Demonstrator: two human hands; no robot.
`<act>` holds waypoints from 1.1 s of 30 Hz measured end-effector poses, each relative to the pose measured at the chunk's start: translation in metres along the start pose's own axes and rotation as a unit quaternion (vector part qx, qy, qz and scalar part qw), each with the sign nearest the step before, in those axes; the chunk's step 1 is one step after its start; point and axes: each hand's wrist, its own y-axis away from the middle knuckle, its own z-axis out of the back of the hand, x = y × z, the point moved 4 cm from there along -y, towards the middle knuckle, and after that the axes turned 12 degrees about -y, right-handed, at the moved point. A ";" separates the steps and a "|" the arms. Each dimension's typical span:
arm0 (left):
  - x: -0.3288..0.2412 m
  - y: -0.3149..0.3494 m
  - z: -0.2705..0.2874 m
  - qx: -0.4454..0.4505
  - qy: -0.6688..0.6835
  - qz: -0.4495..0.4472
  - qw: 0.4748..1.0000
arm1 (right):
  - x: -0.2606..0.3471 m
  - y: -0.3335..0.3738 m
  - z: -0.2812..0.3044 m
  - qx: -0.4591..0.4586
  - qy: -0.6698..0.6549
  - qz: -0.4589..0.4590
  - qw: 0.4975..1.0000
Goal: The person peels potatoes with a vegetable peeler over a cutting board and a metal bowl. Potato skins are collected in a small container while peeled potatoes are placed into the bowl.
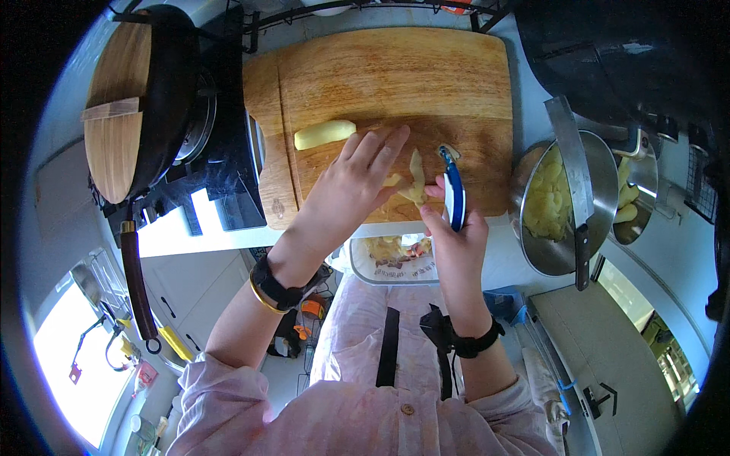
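My left hand point(346, 171) lies over the wooden cutting board point(380, 76), fingers stretched out and palm down. Just beyond its fingertips on the left rests a peeled, pale yellow piece point(325, 134), long and rounded like a potato or similar vegetable. My right hand point(462, 237) is closed around a blue and white peeler point(454, 190), whose head points away from me. Between the two hands are strips of peel point(416, 181) near the board's front edge. A small scrap of peel touches or lies by the peeler's head. What is under my left palm is hidden.
Below the counter edge, a white bin point(361, 272) holds peelings. On the right, a knife point(570, 152) lies across a metal bowl point(604, 182) of pale yellow pieces, beside a smaller metal pan point(646, 163). A black wok point(167, 91) with a wooden lid stands left.
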 end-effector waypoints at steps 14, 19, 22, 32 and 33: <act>-0.023 0.014 -0.025 -0.001 0.196 0.083 0.977 | -0.004 -0.003 -0.007 0.010 0.039 -0.073 0.997; -0.033 0.006 -0.022 -0.018 0.160 0.057 0.985 | -0.004 0.034 0.023 -0.057 -0.095 -0.055 0.992; -0.031 0.001 -0.013 -0.023 0.083 0.031 0.996 | -0.022 0.051 0.027 -0.080 -0.124 -0.129 0.981; -0.033 -0.006 -0.013 0.061 0.032 -0.026 0.997 | -0.039 0.051 -0.010 -0.069 -0.360 -0.210 0.906; -0.033 -0.004 -0.014 0.077 0.036 -0.021 0.996 | -0.039 0.052 -0.012 -0.071 -0.350 -0.219 0.908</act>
